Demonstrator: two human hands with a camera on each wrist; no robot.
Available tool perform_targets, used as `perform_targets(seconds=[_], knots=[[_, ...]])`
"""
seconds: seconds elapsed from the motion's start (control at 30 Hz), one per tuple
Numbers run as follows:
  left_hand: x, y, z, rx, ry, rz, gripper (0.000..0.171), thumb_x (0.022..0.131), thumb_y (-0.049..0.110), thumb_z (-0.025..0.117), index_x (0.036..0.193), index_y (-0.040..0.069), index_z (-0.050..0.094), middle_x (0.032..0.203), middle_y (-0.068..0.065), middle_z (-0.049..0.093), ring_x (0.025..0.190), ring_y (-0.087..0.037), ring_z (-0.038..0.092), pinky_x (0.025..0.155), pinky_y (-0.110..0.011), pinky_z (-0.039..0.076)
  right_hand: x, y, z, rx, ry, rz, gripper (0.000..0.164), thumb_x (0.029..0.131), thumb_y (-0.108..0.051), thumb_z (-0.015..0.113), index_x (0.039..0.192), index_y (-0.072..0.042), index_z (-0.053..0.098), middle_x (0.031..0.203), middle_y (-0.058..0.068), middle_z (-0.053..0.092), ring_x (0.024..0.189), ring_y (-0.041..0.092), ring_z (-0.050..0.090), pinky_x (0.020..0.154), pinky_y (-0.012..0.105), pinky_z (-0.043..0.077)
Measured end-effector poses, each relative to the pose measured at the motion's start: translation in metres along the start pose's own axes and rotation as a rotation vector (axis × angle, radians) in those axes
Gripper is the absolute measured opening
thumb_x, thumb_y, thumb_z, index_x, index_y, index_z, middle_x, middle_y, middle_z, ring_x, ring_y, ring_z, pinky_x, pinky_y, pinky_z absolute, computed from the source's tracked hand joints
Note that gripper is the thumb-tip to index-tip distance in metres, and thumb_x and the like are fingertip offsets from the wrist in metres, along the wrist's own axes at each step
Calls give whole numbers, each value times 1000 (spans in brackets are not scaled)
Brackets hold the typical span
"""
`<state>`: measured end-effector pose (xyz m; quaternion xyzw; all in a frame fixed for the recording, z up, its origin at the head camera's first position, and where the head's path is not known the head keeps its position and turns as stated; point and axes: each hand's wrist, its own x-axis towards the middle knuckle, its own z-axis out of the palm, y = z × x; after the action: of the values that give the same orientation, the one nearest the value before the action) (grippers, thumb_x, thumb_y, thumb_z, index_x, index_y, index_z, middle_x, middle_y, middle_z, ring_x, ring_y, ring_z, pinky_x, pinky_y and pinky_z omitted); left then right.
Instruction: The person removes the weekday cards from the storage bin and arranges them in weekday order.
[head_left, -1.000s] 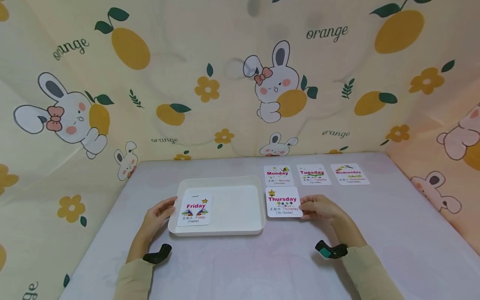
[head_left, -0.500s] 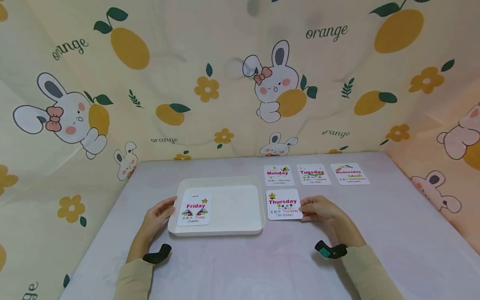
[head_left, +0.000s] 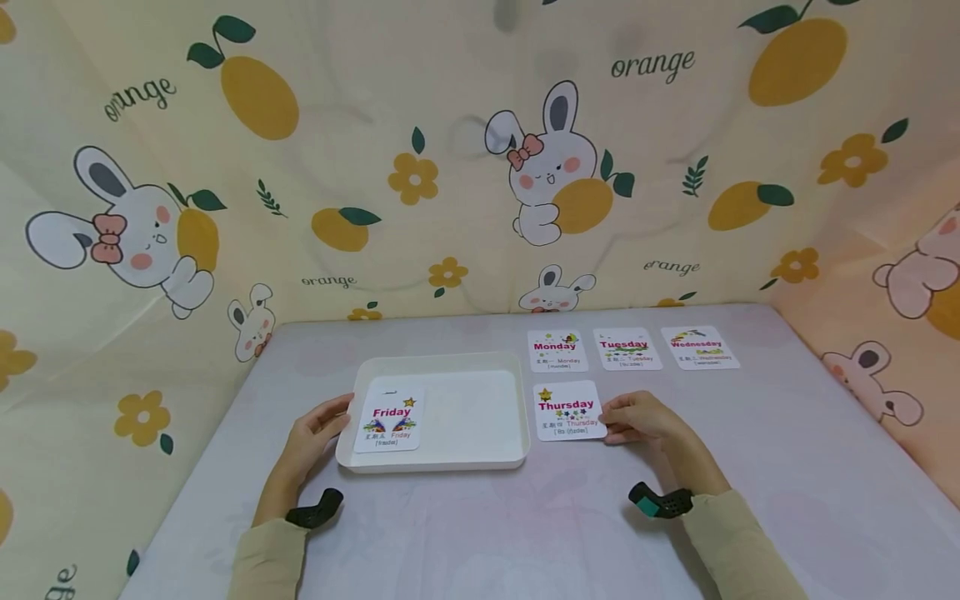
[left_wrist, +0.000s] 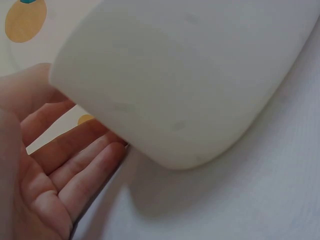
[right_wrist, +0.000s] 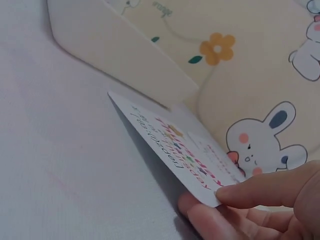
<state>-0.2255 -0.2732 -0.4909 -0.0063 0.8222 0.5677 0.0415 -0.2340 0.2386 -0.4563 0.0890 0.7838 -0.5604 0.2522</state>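
1. Thursday card [head_left: 566,410]: positioned just right of the tray and directly nearer the person than the Monday card, apart from both. The right wrist view shows it slanted above its own shadow; whether its far edge touches the table I cannot confirm.
2. Right hand [head_left: 648,417]: grasping the Thursday card by its right side, thumb above and fingers below. I record this placement as unfinished, since the card is not released.
3. Tray [head_left: 472,417]: white, with the Friday card [head_left: 388,421] lying face up in its left part. I count that card as outstanding. From my feed I cannot tell whether others lie beneath it.
4. Left hand [head_left: 311,429]: fingers and thumb meet the tray's left edge. I cannot tell whether they grip it or merely touch.
5. Monday card [head_left: 558,350], Tuesday card [head_left: 628,350], Wednesday card [head_left: 701,348]: face up in one spaced row, left to right, none in hand. I judge these three done.
6. Surroundings: pale table [head_left: 480,533], patterned cloth [head_left: 420,83] behind and at both sides.
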Motion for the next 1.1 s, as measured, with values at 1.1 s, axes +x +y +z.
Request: perform_targets(seconds=[1.1], knots=[[1,-3,1,9,10,0,52,96,33,58,141,8,47,148,-14,47,102,20,51,88,-2,44,-7,-4,3,-219,39,-29,21,94,-22,60,88,-2,60,61,-1,63,54,9,58,53,18,51]])
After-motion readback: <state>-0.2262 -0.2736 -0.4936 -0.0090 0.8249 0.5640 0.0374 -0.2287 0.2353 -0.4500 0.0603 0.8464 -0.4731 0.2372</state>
